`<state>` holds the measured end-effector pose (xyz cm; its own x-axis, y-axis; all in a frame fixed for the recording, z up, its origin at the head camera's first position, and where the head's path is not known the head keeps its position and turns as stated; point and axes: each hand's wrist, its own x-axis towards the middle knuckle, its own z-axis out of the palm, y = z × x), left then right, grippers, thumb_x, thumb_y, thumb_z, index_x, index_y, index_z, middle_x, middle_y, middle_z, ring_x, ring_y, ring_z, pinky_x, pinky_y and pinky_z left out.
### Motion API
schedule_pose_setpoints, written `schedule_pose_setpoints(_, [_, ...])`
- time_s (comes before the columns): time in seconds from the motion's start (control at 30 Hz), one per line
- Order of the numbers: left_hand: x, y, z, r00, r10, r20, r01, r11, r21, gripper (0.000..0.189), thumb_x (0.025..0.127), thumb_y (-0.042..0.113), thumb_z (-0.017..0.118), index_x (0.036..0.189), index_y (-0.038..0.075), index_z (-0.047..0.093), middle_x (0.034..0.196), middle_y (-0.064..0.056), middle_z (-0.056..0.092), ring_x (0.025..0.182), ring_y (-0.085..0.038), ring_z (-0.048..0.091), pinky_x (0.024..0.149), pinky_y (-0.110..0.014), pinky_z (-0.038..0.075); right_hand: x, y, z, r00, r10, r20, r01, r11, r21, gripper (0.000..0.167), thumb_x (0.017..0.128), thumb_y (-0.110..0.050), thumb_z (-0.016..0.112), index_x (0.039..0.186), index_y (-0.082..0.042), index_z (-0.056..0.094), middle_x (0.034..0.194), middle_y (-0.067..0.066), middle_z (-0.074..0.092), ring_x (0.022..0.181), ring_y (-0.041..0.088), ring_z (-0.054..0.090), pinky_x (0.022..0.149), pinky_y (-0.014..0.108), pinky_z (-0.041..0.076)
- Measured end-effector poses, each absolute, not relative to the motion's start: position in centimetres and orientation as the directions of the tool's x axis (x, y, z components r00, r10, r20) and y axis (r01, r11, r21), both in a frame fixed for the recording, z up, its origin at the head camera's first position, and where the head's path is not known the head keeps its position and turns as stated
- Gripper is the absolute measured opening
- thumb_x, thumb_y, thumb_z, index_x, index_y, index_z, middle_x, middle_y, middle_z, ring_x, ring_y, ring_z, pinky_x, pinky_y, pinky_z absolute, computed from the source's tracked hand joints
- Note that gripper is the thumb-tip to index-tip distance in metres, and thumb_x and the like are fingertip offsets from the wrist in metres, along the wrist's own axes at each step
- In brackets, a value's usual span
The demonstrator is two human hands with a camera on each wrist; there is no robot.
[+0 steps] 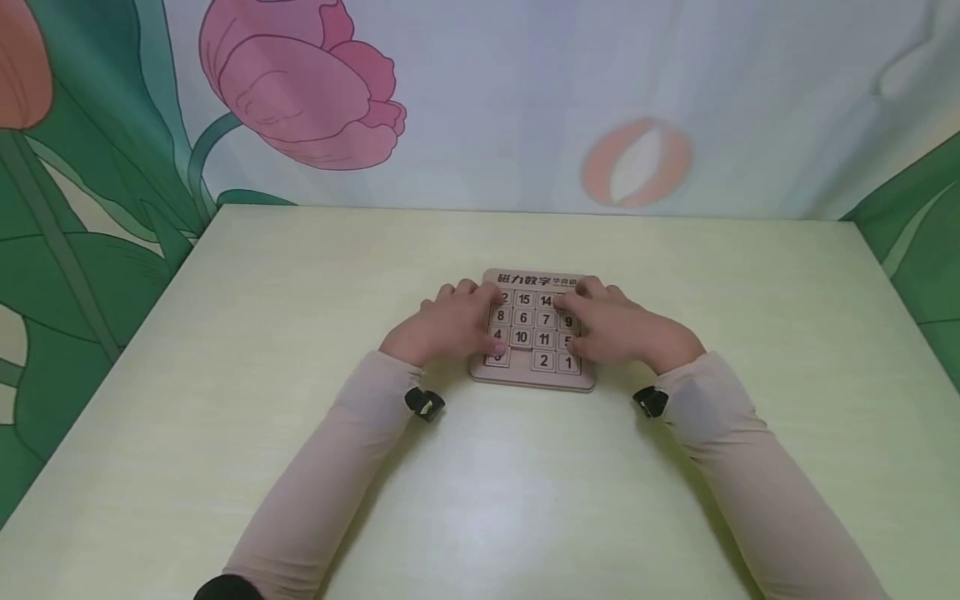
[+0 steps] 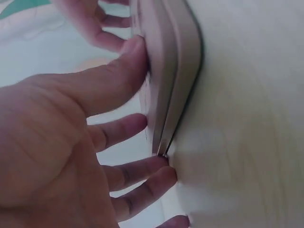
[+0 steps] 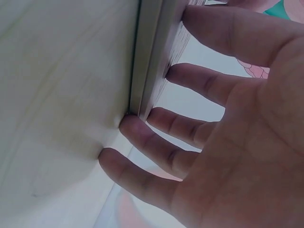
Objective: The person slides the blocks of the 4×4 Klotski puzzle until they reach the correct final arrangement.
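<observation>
Pinkish sliding-number puzzle (image 1: 534, 327) sits between left fingers (image 2: 122, 130) and right fingers (image 3: 204, 84), loosely spread, gripping nothing, seemingly steadying it.

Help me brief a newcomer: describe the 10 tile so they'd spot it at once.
On the table, find the board between the left hand and the right hand. Go to its third row down, second from left. That is the 10 tile: unlike the 11 tile beside it, it sits directly above the gap.

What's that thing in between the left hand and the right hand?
A number sliding puzzle lies between the left hand and the right hand, and both touch it. The head view shows this.
</observation>
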<state>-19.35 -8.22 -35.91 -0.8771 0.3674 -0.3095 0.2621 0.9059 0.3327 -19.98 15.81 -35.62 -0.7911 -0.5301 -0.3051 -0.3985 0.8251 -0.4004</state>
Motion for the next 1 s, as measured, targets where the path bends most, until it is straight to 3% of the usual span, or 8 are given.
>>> schedule_pose_setpoints(0.13, [-19.4,-8.0,-35.8,-0.869,0.368,-0.33,0.25,0.903,0.349,0.067,0.094,0.041,0.071,0.148,0.016,0.041,0.135,-0.012,0.049,0.117,-0.032,0.042,0.1,-0.058,0.038,-20.0,15.9,-35.6,-0.79,-0.529,-0.311,-0.399,0.828,-0.393,0.064,0.097,-0.015,0.064,0.155,-0.006,0.039,0.15,0.022,0.029,0.122,0.039,0.037,0.102,0.056,0.039])
schedule_pose_setpoints(0.23, [-18.9,-7.0,-35.9,-0.883,0.344,-0.32,0.235,0.913,0.333,0.067,0.095,0.049,0.067,0.145,0.012,0.042,0.128,-0.013,0.052,0.116,-0.032,0.043,0.099,-0.058,0.04,-20.0,15.9,-35.5,-0.789,-0.531,-0.31,-0.403,0.827,-0.392,0.063,0.097,-0.015,0.064,0.155,-0.006,0.039,0.149,0.023,0.03,0.122,0.039,0.037,0.102,0.056,0.039])
schedule_pose_setpoints(0.47, [-17.5,-4.8,-36.7,-0.934,0.273,-0.231,0.234,0.955,0.181,0.092,0.085,0.072,0.064,0.141,0.003,0.04,0.113,-0.017,0.052,0.105,-0.033,0.048,0.088,-0.054,0.047,-19.9,15.8,-35.6,-0.788,-0.545,-0.286,-0.424,0.818,-0.389,0.062,0.097,-0.013,0.066,0.153,-0.004,0.042,0.146,0.025,0.033,0.118,0.04,0.04,0.1,0.056,0.04])
schedule_pose_setpoints(0.63, [-17.6,-5.3,-36.3,-0.928,0.278,-0.246,0.229,0.951,0.209,0.084,0.086,0.065,0.069,0.14,0.007,0.041,0.112,-0.014,0.052,0.106,-0.032,0.047,0.088,-0.051,0.048,-20.0,15.6,-35.5,-0.788,-0.547,-0.282,-0.429,0.817,-0.386,0.062,0.097,-0.013,0.067,0.152,-0.004,0.042,0.146,0.025,0.033,0.118,0.041,0.04,0.1,0.056,0.04])
schedule_pose_setpoints(0.83, [-18.5,-7.1,-35.9,-0.884,0.356,-0.303,0.25,0.907,0.337,0.075,0.09,0.047,0.074,0.148,0.012,0.041,0.127,-0.015,0.05,0.111,-0.03,0.044,0.093,-0.048,0.046,-20.0,15.7,-35.5,-0.782,-0.548,-0.296,-0.422,0.816,-0.396,0.064,0.097,-0.014,0.068,0.154,-0.005,0.04,0.151,0.027,0.028,0.126,0.044,0.037,0.106,0.06,0.036])
schedule_pose_setpoints(1.0, [-18.7,-7.3,-35.6,-0.88,0.361,-0.309,0.24,0.899,0.365,0.076,0.09,0.044,0.076,0.15,0.014,0.041,0.132,-0.014,0.049,0.114,-0.028,0.043,0.097,-0.047,0.044,-20.0,16.0,-35.5,-0.781,-0.546,-0.304,-0.415,0.817,-0.401,0.069,0.096,-0.012,0.069,0.156,-0.005,0.037,0.155,0.027,0.024,0.131,0.045,0.034,0.109,0.06,0.033])
